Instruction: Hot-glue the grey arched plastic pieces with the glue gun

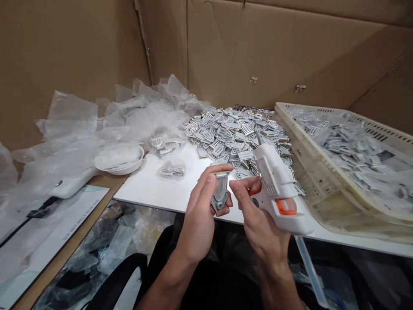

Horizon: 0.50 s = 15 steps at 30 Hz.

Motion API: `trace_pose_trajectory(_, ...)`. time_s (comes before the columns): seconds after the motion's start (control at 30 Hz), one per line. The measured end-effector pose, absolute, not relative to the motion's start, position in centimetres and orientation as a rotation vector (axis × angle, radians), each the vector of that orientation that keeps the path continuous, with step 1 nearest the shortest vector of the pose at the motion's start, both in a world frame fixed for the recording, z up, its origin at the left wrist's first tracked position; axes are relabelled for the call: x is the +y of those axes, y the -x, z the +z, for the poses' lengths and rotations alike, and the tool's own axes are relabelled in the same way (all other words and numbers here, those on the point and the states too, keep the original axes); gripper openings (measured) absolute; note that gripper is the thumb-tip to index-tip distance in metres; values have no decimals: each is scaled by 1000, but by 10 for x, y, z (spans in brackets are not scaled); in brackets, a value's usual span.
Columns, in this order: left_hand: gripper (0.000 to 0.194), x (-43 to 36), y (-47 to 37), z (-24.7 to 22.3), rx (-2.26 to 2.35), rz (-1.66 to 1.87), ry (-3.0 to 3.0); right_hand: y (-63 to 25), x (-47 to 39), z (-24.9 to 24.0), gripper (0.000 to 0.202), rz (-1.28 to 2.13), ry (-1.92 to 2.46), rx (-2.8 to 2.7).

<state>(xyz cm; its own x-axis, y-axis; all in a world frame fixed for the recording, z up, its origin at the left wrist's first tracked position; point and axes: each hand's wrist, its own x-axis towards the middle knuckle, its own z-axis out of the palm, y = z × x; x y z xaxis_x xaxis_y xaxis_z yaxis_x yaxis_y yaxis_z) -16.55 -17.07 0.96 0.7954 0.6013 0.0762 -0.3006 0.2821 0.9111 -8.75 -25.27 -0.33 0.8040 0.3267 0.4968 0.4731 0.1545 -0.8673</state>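
My left hand (201, 206) grips a small grey arch-shaped piece (220, 189) with a yellowish strip along its top edge. Wrapped round the handle of a white hot glue gun (274, 176) is my right hand (263, 228); the trigger is orange and the nozzle tilts up and away. A clear glue stick (309, 271) sticks out of the gun's rear end. Between the two hands is a small gap. Beyond them lies a heap of similar grey pieces (226, 133) on the white table (145, 185).
A cream plastic crate (300, 172) of bagged grey pieces stands at right. Clear plastic bags (129, 112) pile up at the back left, near a white bowl (119, 159). One small bagged bundle (172, 169) lies on the table. Cardboard walls (258, 47) enclose the back.
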Motion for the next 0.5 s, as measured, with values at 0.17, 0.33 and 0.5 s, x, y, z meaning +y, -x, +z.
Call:
trace_pose_trajectory(0.17, 39, -169, 165, 6, 314, 617, -1136, 75, -262, 0, 22, 120, 1091, -885)
trace_pose_trajectory(0.33, 39, -170, 162, 3, 297, 580, -1127, 70, -265, 23, 39, 278, 748, -847)
trace_pose_trajectory(0.5, 40, -160, 167, 10, 290, 585, -1115, 61, -276, 27, 32, 170, 1043, -1012)
